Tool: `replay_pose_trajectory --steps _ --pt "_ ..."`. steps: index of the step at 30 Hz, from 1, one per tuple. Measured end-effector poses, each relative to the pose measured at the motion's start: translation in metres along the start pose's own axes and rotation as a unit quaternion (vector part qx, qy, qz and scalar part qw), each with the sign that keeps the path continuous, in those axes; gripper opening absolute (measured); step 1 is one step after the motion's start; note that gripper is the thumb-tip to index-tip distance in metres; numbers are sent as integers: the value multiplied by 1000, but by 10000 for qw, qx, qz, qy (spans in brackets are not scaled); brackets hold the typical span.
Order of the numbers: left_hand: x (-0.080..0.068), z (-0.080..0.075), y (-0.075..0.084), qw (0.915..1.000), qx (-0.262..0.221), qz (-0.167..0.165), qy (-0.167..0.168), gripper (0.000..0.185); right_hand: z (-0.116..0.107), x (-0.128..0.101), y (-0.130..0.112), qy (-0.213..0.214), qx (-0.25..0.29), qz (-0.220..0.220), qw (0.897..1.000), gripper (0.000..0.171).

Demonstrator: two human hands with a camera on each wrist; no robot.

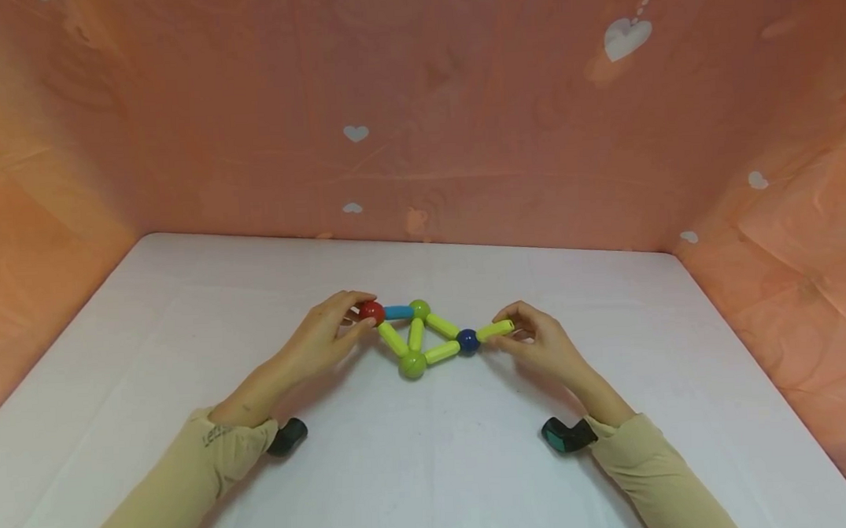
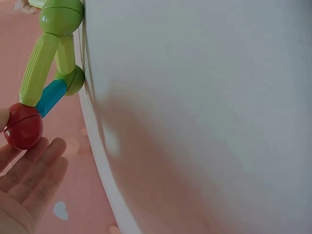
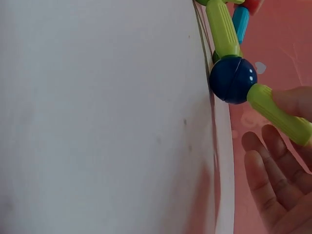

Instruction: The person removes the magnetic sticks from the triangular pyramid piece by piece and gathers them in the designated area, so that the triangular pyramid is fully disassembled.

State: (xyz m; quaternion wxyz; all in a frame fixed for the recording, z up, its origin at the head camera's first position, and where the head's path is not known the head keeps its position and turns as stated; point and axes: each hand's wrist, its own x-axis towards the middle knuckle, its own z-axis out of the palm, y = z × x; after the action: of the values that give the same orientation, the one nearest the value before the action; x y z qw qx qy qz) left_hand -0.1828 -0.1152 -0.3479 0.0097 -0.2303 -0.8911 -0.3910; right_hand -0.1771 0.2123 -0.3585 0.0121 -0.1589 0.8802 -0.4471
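Observation:
A framework of ball and rod toy pieces spans the space between both hands. My left hand (image 1: pixel 334 328) pinches the red ball (image 1: pixel 371 313) at its left end. From that ball run a blue rod (image 1: pixel 398 312) to the far green ball (image 1: pixel 419 309) and a yellow-green rod (image 1: pixel 394 340) to the near green ball (image 1: pixel 413 364). More yellow-green rods join the green balls to each other and to the dark blue ball (image 3: pixel 233 79). My right hand (image 1: pixel 540 341) pinches the yellow-green rod (image 3: pixel 278 115) that sticks out from the dark blue ball, its other fingers spread below.
A white-covered table (image 1: pixel 432 468) lies beneath the framework. Pinkish-orange cloth (image 1: pixel 460 136) with white hearts hangs behind and at both sides. Dark devices sit at the left cuff (image 1: pixel 287 438) and right cuff (image 1: pixel 568 435).

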Motion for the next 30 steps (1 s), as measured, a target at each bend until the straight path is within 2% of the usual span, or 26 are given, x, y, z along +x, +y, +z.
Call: replay_pose_trajectory --steps 13,30 --pt "-3 -4 -3 9999 -45 -87 -77 35 -6 -3 3 -138 -145 -309 9993 26" --pt "-4 -7 -9 9997 136 22 -222 24 -12 -1 5 -139 -610 -43 9980 21"
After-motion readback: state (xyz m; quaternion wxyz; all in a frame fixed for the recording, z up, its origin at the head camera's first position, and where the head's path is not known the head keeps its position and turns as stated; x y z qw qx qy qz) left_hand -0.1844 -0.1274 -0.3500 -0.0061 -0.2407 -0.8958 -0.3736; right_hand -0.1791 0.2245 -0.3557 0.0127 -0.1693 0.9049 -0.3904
